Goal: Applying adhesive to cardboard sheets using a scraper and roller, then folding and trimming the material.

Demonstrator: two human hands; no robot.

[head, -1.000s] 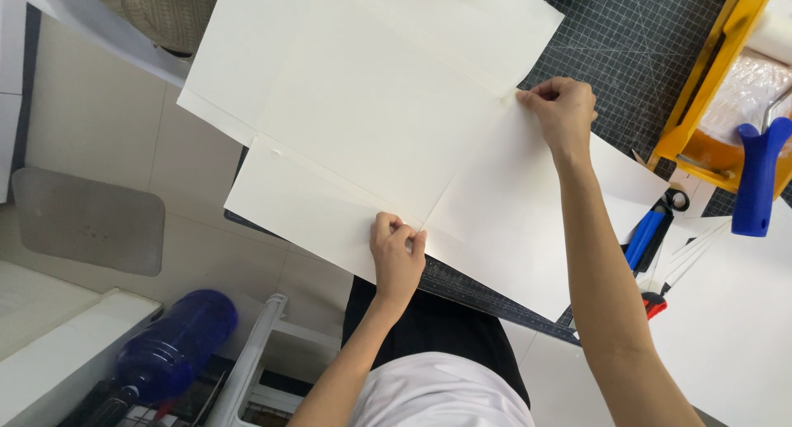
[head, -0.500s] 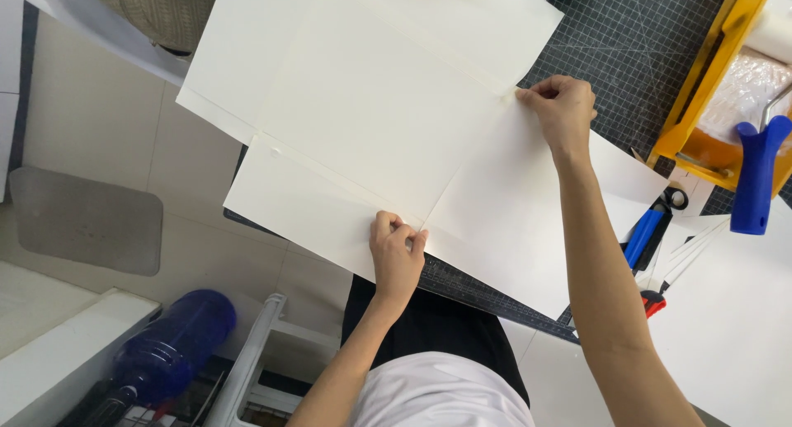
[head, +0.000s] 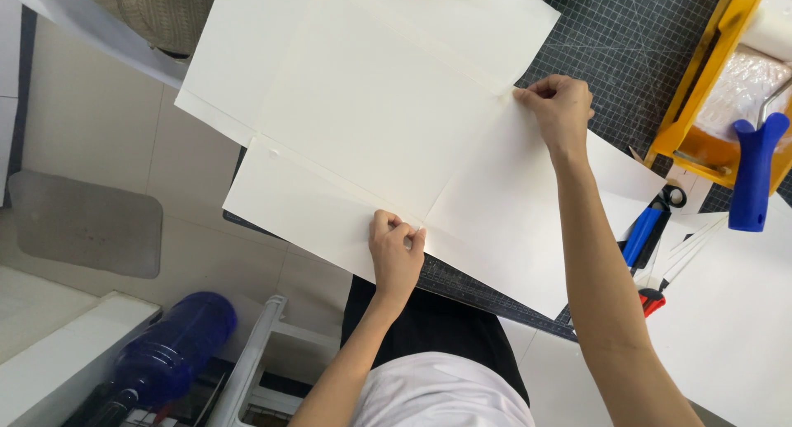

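The head view looks down on a big sheet of white paper (head: 371, 122) lying on a dark cutting mat (head: 635, 47) on the counter, with its near edge sticking out over the floor. The left hand (head: 396, 250) is closed in a pinch on the near edge of the paper, right where a fold line ends. The right hand (head: 559, 105) is closed in a pinch on the far end of the same fold line, at the paper's right side. More white sheets lie under and beside it. The paper looks light, thin and bendy, so it may crease or tear easily; the edges at the fold are good spots to hold it. To the right sit a yellow tray (head: 701, 105), a blue handle (head: 755, 175) and blue scissors (head: 648, 229). A blue bottle (head: 173, 353) stands down by the floor.
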